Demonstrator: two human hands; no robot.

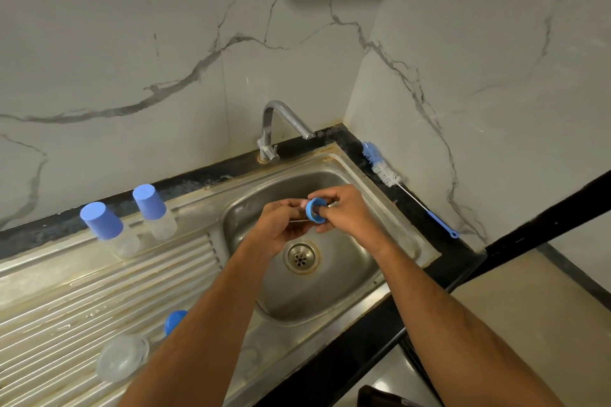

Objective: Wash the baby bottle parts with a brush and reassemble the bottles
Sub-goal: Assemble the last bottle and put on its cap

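Over the steel sink basin [347,277] both my hands meet on a blue screw ring [313,211]. My right hand [340,211] grips the ring with fingers through and around it. My left hand [281,225] pinches something pale and thin right next to the ring; what it is I cannot tell. Two assembled bottles with blue caps [102,223] [153,208] stand at the back of the draining board. A clear bottle body [122,357] and a blue cap [175,320] lie on the board near my left forearm. The bottle brush [396,182] lies on the black ledge to the right.
The tap [281,122] stands behind the basin with its spout over it; no water is visible. The drain [301,256] sits below my hands. Marble walls close off the back and right. A dark object [383,398] shows at the bottom edge.
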